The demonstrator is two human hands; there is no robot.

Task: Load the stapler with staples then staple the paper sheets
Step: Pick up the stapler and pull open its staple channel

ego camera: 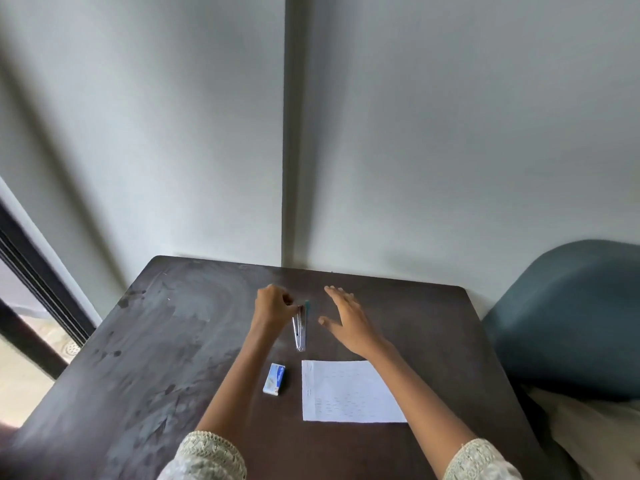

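Observation:
A small metal stapler (300, 329) lies opened on the dark table (156, 341), its arms spread toward the wall. My left hand (272, 306) is curled at the stapler's far end, fingertips touching its upper part. My right hand (346, 320) hovers just right of the stapler with fingers spread, holding nothing. A blue-and-white staple box (274, 379) rests closed near my left forearm. The white paper sheets (346, 391) lie flat to the right of the box, partly under my right forearm.
A blue-grey chair back (568, 317) stands at the table's right side. The table's far edge meets a white wall. A dark window frame (38, 289) runs along the left.

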